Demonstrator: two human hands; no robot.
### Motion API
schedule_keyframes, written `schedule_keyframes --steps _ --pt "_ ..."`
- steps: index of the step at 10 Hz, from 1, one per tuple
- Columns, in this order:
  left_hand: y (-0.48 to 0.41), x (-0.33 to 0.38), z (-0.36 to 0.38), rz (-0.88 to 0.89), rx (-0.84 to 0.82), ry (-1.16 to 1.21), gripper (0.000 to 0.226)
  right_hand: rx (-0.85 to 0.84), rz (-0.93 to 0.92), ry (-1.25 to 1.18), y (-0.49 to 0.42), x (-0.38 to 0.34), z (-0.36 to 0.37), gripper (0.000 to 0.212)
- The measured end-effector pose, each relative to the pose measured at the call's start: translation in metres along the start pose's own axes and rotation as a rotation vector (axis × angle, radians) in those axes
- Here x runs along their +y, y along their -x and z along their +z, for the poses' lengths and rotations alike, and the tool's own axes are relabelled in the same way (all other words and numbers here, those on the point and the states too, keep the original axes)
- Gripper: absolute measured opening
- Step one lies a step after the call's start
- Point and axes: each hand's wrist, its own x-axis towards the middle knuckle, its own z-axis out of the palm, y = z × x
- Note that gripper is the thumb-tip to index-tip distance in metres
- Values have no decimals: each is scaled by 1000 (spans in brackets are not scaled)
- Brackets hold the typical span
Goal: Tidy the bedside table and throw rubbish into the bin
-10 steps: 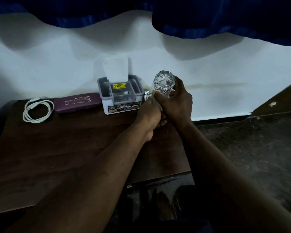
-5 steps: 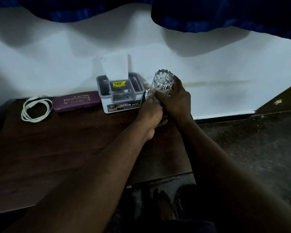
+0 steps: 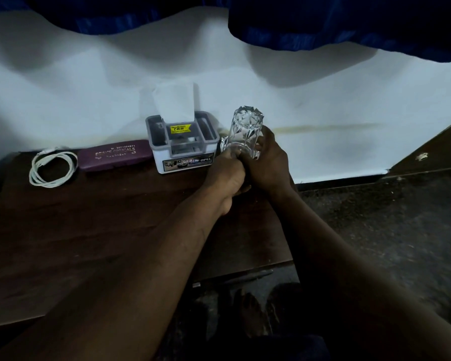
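Observation:
A clear cut-glass tumbler [image 3: 246, 132] is held at the back right of the dark wooden bedside table [image 3: 94, 230], close to the white wall. My right hand [image 3: 267, 162] wraps its lower part from the right. My left hand [image 3: 228, 175] is closed against its base from the left, and the two hands touch. Another bit of clear glass [image 3: 224, 146] shows just above my left hand; I cannot tell what it is. No bin is in view.
Along the table's back edge lie a coiled white cable [image 3: 53, 168], a purple spectacle case [image 3: 115, 155] and a white-and-grey tissue box [image 3: 184, 145] with a tissue sticking up. Blue curtains hang above. Dark floor [image 3: 388, 230] lies to the right, and my feet show below the table's front edge.
The tumbler has turned from tilted toward me to nearly upright. Both hands stay in the same place on it.

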Motion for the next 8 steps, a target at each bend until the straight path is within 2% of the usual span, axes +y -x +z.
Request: schedule_keyframes --steps 1,3,4,6,7,8 --pt "2 1 -1 3 -3 1 41 3 8 3 2 -1 1 80" --pt "2 -5 -5 2 13 -7 49 53 35 118 10 0 2 57" --pt "7 -9 -7 31 4 -43 50 26 60 117 21 1 -3 55" --pt "15 -19 -14 83 5 -205 70 1 65 141 46 -9 -14 61" --pt "35 -27 -25 161 29 -345 62 -2 74 84 71 -25 -22 65" --pt "51 -28 -38 177 121 -370 55 -32 38 76 96 -40 -26 53"
